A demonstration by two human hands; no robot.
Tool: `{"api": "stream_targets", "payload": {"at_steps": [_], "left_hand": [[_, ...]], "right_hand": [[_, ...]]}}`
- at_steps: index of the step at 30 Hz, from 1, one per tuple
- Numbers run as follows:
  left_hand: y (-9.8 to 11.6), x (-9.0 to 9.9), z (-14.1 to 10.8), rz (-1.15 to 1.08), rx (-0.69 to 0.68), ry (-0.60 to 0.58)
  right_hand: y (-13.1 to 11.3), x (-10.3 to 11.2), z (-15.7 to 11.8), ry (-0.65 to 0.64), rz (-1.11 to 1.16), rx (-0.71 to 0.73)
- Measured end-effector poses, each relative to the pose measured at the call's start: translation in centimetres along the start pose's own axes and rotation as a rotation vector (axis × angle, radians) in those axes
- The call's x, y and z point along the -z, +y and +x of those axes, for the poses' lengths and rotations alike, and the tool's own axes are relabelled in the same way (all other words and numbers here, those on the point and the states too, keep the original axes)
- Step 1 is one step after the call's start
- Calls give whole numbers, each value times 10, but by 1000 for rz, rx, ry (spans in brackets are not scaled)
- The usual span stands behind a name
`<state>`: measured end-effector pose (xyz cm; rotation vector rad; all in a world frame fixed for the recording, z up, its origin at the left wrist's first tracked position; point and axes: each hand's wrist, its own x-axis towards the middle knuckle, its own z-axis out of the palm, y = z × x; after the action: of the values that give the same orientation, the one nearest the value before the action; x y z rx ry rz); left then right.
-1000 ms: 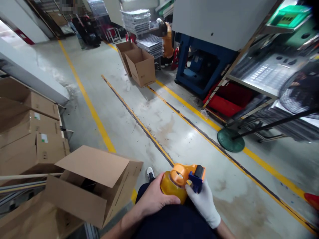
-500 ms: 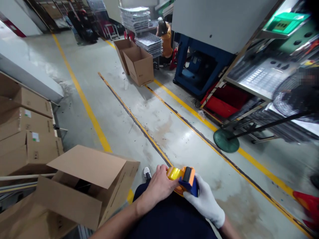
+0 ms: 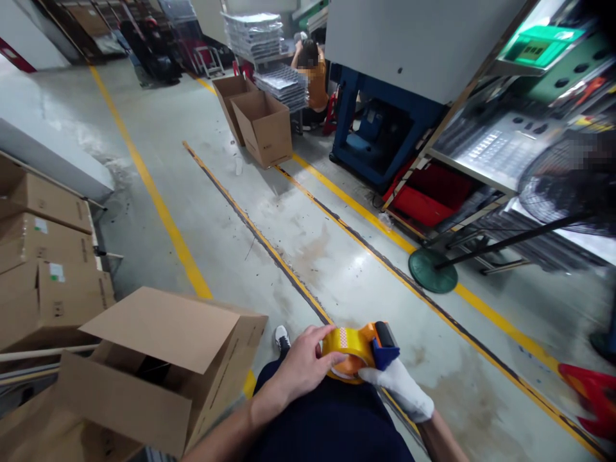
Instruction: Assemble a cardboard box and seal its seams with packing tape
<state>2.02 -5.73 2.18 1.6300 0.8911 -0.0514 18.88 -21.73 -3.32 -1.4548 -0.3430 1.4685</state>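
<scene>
- Gripping the tape dispenser (image 3: 359,350) from both sides: bare left hand (image 3: 301,366) fingers curled over the yellow tape roll (image 3: 342,343).
- White-gloved right hand (image 3: 397,385) closed under the blue handle; its fingertips are hidden.
- Open cardboard box (image 3: 158,372) lies left of the fingers, cut off by the frame edge.

Grey concrete floor (image 3: 231,212), glossy with glare patches, marked by yellow lines (image 3: 149,186) and a dark seam (image 3: 250,224). Stacked cartons (image 3: 43,256) at left, an open carton (image 3: 158,359) in front of them. Two open boxes (image 3: 257,122) farther back near stacked trays (image 3: 253,35). Blue-framed machine (image 3: 380,128) and shelving (image 3: 505,154) at right, red bin (image 3: 433,196) beneath. Fan (image 3: 561,183) on a green round base (image 3: 432,271).
</scene>
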Motion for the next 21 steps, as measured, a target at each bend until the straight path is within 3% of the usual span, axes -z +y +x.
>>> {"api": "stream_targets", "payload": {"at_steps": [3,8,12,15,18,21], "left_hand": [[1,-5,-4,-8,-41,35],[-6,-5,-8,19,-218,98],[-11,9,5,-148,-227,-18],[-3,26,19,-182,-247,-137],[13,42,29,-91,-385,-235],[23,48,30,1,-553,-246]], "right_hand": [[10,4,6,9,0,15],[28,6,11,22,102,42],[13,3,12,-30,191,18],[-5,-1,18,-71,371,-12],[-19,-2,27,-118,488,-122],[-24,-3,31,-161,504,-249]]}}
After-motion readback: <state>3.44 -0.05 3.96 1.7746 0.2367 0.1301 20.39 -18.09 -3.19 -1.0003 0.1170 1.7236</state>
